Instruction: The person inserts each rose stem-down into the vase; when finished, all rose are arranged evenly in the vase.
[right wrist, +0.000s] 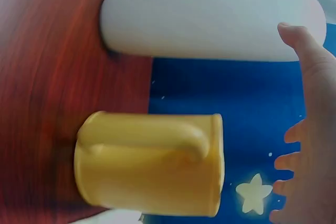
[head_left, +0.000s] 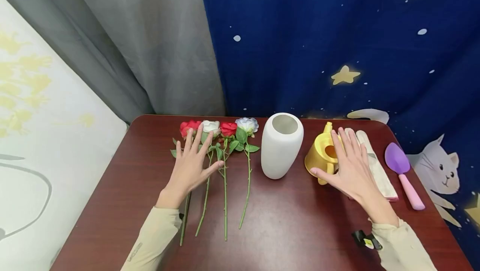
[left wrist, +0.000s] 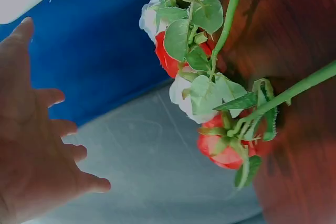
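Observation:
My left hand (head_left: 191, 166) hovers with fingers spread over the artificial roses, holding nothing. Two red roses, a white rose (head_left: 211, 127) and a pale blue-white rose (head_left: 247, 126) lie in a row, their green stems pointing toward me. In the left wrist view a red rose (left wrist: 223, 148) hangs nearest the lens, apart from the hand. Fingers spread, my right hand (head_left: 350, 166) is held above the yellow watering can (head_left: 316, 154) and partly covers it. In the right wrist view the can (right wrist: 149, 166) shows beside the hand, with nothing gripped.
Between the hands stands a white vase (head_left: 281, 150), upright with its mouth open. Right of the watering can lie pale folded gloves (head_left: 378, 171) and a purple trowel (head_left: 397, 158) with a pink handle. Curtains (head_left: 281, 54) hang behind the dark red table (head_left: 285, 229).

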Available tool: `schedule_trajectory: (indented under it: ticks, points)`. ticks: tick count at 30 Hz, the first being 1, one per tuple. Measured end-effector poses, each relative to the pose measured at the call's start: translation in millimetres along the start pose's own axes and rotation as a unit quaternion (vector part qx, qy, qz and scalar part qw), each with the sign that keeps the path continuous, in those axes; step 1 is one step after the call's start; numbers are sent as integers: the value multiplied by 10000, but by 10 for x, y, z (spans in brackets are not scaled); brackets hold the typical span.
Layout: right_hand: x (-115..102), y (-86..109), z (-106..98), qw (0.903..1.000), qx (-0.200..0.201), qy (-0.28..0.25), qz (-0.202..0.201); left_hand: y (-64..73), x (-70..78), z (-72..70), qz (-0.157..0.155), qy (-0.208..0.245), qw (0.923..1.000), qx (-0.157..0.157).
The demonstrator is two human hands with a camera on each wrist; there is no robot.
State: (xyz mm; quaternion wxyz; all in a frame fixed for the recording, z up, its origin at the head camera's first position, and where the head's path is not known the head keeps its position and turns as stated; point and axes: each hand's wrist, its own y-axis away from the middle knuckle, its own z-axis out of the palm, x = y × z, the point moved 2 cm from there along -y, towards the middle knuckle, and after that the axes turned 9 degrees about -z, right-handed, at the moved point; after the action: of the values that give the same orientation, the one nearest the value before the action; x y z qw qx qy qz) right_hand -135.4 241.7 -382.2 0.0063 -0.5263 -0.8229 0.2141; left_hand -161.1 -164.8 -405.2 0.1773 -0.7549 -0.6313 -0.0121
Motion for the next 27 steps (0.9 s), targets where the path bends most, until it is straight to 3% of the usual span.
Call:
schedule_trajectory:
  ticks: [5,10,15,21,27]
  points:
    - [-90,-35,-25,9981,97,-614,-1,104,-196,17,-530,568,9967,-228]
    - [-187,-71,-37,9875,13,-1520,424,253,-480,75,-1121,999,9878,-421]
    - [-284,-116,-47,9813,4,-1815,634,386,-678,95,-1538,1138,9794,-645]
    - [-389,-193,-2,9782,-38,-1946,727,514,-756,148,-2120,1202,9633,-1124]
    - [-466,-289,91,9712,-11,-2245,793,567,-739,283,-2304,1357,9532,-1410]
